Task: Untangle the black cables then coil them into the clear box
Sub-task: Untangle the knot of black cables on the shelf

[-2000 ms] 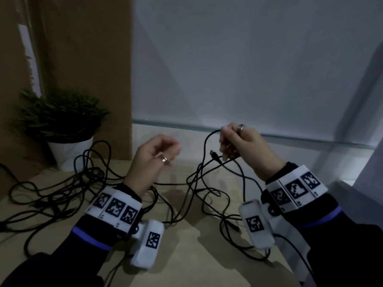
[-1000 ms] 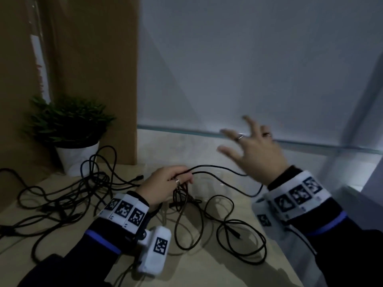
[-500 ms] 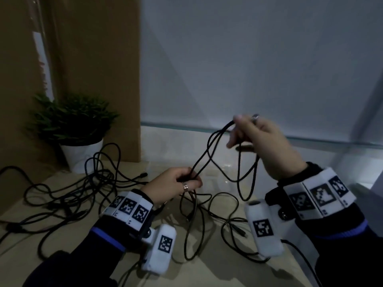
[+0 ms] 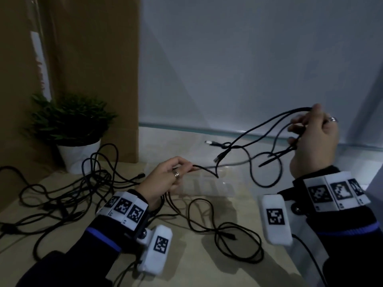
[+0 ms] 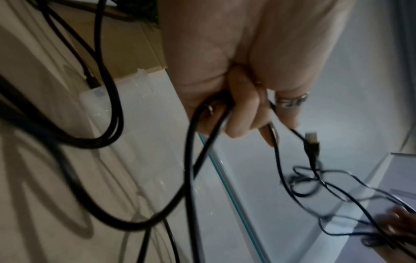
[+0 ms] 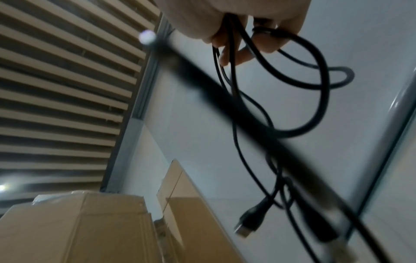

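My right hand (image 4: 310, 139) is raised at the right and grips several loops of a black cable (image 4: 261, 129); its fingers (image 6: 265, 42) curl round the strands in the right wrist view. A USB plug (image 4: 209, 142) dangles from that cable in mid air. My left hand (image 4: 165, 179) is lower, above the clear box (image 4: 207, 183), and pinches a black cable (image 4: 203, 168) that runs toward the right hand. In the left wrist view its fingers (image 5: 243, 113) curl round black cable strands (image 5: 193, 160). A tangled heap of black cables (image 4: 62, 195) lies on the table at the left.
A potted plant (image 4: 72, 129) in a white pot stands at the back left beside a brown cardboard panel (image 4: 93, 59). More black cable loops (image 4: 228, 235) lie on the beige table near its front. A pale wall with a glass edge (image 4: 207, 129) runs behind.
My right hand has moved right and a little up, drawing the cable loops out. My left hand stays low and keeps its pinch; the stretch between the hands has lengthened.
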{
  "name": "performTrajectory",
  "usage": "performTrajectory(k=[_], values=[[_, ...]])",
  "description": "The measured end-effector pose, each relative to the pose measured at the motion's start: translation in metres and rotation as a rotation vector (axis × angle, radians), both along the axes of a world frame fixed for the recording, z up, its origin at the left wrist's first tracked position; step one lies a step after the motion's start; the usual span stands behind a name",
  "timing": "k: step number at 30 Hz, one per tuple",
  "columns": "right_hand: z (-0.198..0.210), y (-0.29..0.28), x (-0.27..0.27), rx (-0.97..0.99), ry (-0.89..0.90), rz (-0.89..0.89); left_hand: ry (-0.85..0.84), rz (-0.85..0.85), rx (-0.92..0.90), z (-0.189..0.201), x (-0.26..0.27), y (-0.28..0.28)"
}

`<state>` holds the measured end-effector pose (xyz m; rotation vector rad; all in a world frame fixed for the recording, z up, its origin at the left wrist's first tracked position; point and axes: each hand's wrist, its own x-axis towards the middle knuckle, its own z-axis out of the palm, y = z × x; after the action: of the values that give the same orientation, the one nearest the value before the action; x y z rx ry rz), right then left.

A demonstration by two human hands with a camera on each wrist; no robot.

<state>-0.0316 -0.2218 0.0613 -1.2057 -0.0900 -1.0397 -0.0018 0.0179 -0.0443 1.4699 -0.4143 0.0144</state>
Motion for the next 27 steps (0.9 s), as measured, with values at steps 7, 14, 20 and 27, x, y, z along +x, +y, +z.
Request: performTrajectory(k=[7,14,20,27], values=[[0.001,-0.021,-0.003,0.132,-0.044,-0.104,0.315,0.221,-0.038,-0.016,0.021,0.020],[0.004,-0.032,-0.012,0.174,-0.121,-0.191,0.342,0.264,-0.080,-0.022,0.030,0.026],[0.000,-0.034,-0.009,0.178,-0.113,-0.057,0.246,0.375,-0.006,-0.024,0.034,0.023],[0.002,0.010,-0.006,-0.157,-0.012,0.260,-0.103,0.418,0.143,-0.008,0.020,0.020]])
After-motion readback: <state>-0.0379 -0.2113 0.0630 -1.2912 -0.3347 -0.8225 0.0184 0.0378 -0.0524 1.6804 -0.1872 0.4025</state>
